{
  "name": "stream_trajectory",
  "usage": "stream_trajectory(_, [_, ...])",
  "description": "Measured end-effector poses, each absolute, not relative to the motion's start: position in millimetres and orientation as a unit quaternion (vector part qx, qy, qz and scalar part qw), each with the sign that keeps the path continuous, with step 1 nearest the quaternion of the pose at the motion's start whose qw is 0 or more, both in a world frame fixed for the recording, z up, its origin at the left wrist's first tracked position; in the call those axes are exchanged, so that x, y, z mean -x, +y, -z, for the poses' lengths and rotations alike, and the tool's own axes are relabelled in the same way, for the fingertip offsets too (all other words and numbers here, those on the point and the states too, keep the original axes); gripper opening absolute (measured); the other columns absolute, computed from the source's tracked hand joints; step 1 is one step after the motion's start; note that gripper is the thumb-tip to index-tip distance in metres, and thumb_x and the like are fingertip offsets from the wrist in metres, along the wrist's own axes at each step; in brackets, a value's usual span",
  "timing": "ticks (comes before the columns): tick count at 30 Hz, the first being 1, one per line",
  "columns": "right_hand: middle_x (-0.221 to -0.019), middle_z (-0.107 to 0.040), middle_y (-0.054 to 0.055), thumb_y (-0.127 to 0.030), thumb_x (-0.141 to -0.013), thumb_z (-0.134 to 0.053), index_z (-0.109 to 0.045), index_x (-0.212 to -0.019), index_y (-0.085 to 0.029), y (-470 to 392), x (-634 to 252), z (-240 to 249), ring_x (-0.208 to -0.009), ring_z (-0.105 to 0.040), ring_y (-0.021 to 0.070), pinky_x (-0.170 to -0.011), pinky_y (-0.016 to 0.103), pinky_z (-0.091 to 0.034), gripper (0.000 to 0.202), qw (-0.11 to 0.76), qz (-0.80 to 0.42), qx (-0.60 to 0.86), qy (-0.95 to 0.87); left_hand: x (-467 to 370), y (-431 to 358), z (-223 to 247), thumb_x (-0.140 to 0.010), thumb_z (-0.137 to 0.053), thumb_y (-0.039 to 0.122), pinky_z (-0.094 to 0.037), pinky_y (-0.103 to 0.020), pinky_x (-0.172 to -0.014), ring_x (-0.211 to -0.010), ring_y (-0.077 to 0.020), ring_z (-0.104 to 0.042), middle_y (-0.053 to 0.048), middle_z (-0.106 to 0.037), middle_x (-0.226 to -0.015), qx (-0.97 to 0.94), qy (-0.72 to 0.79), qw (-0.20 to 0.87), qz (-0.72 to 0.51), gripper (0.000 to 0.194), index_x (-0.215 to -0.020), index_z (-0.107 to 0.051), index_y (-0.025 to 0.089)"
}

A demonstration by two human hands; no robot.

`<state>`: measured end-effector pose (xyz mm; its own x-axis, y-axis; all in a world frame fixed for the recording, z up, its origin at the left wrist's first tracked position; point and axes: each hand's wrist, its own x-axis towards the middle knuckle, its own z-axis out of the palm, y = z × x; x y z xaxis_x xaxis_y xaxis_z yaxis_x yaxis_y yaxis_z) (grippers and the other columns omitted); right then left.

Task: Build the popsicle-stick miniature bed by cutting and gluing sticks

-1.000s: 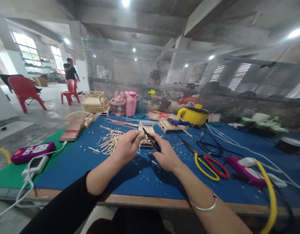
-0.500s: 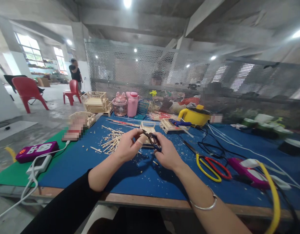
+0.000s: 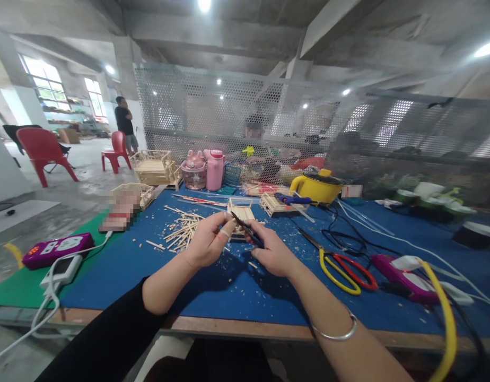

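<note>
My right hand (image 3: 274, 252) is closed around the dark handles of a pair of cutting pliers (image 3: 245, 227), whose jaws point up and left. At the jaws' tip, the fingers of my left hand (image 3: 207, 241) are pinched together. Whatever they hold is too small to make out. Just behind the pliers stands a small frame of thin wooden sticks (image 3: 240, 209) on the blue mat. A loose pile of cut wooden sticks (image 3: 183, 231) lies beyond my left hand. Scissors with red and yellow handles (image 3: 340, 265) rest to the right of my right hand.
A stick frame (image 3: 272, 204) carries a blue glue gun (image 3: 292, 199) near a yellow pot (image 3: 320, 190). Pink bottle (image 3: 215, 170), stick models (image 3: 157, 172) and a phone (image 3: 120, 209) line the back left. Purple power strips (image 3: 58, 249) with cables flank the mat. A person stands far left.
The pliers' handles have come together in my right hand, and the tool now looks narrower. My left hand stays pinched at its tip. The view has shifted slightly.
</note>
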<state>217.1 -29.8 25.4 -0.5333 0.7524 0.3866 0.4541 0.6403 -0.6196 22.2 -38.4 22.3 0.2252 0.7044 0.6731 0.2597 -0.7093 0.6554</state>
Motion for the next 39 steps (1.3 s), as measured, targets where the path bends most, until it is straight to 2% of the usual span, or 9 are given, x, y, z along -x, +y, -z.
stream_trajectory(6, [-0.097,-0.058,0.001,-0.007,-0.059,-0.046,-0.053,-0.122,-0.022,-27.6,-222.5,-23.4,-0.088,-0.052,0.0172,-0.084,0.032,-0.041,0.064,0.317,-0.339,0.326,-0.824,-25.8,-39.6,-25.9,-0.095,-0.037,0.036,-0.042,-0.022,-0.059,-0.058,-0.0104,-0.054,-0.001,-0.059,-0.063,-0.76,0.344,0.154,-0.53,0.037,-0.071,-0.057,0.017])
stream_trajectory(13, [-0.089,-0.053,0.0,-0.009,-0.057,-0.047,-0.056,-0.111,-0.021,-28.8,-219.2,-23.9,-0.081,-0.048,0.0147,-0.076,0.029,-0.041,0.056,0.326,-0.4,0.329,-0.791,-24.3,-36.8,-24.8,-0.094,-0.041,0.034,-0.042,-0.021,-0.057,-0.055,-0.0093,-0.054,0.0,-0.062,-0.062,-0.773,0.329,0.128,-0.527,0.033,-0.075,-0.062,0.016])
stream_trajectory(17, [-0.081,-0.052,-0.001,-0.009,-0.06,-0.046,-0.058,-0.106,-0.021,-25.6,-221.2,-21.8,-0.072,-0.047,0.0135,-0.067,0.027,-0.04,0.049,0.327,-0.377,0.331,-0.801,-22.9,-33.3,-22.6,-0.093,-0.042,0.034,-0.042,-0.02,-0.055,-0.052,-0.0093,-0.053,-0.001,-0.064,-0.063,-0.778,0.327,0.112,-0.525,0.032,-0.077,-0.063,0.017])
stream_trajectory(24, [-0.096,-0.061,0.001,-0.004,-0.06,-0.045,-0.054,-0.119,-0.02,-25.8,-222.6,-26.2,-0.087,-0.054,0.0173,-0.081,0.031,-0.042,0.062,0.337,-0.231,0.34,-0.847,-22.1,-30.1,-20.0,-0.093,-0.042,0.034,-0.042,-0.02,-0.055,-0.052,-0.0091,-0.052,-0.001,-0.065,-0.064,-0.776,0.338,0.114,-0.519,0.032,-0.079,-0.065,0.017])
stream_trajectory(29, [-0.114,-0.061,0.003,-0.004,-0.061,-0.045,-0.046,-0.13,-0.022,-26.7,-221.9,-25.5,-0.1,-0.055,0.0207,-0.089,0.035,-0.041,0.071,0.325,-0.25,0.342,-0.846,-22.9,-30.7,-19.9,-0.094,-0.042,0.038,-0.042,-0.02,-0.054,-0.052,-0.0094,-0.053,-0.001,-0.065,-0.063,-0.766,0.351,0.118,-0.525,0.035,-0.078,-0.065,0.017])
stream_trajectory(33, [-0.125,-0.058,0.005,-0.004,-0.06,-0.044,-0.046,-0.131,-0.021,-29.3,-219.9,-28.5,-0.108,-0.053,0.0228,-0.095,0.037,-0.039,0.073,0.324,-0.252,0.333,-0.849,-24.8,-33.0,-21.1,-0.094,-0.041,0.039,-0.041,-0.02,-0.053,-0.051,-0.0091,-0.052,0.0,-0.063,-0.06,-0.76,0.353,0.133,-0.53,0.038,-0.074,-0.064,0.017])
stream_trajectory(39, [-0.12,-0.059,0.005,-0.005,-0.058,-0.044,-0.048,-0.129,-0.02,-29.9,-218.9,-29.5,-0.103,-0.054,0.022,-0.092,0.036,-0.04,0.072,0.334,-0.243,0.326,-0.85,-24.6,-32.6,-19.4,-0.093,-0.042,0.039,-0.041,-0.02,-0.053,-0.052,-0.0092,-0.052,0.0,-0.063,-0.06,-0.76,0.359,0.134,-0.525,0.037,-0.073,-0.064,0.017])
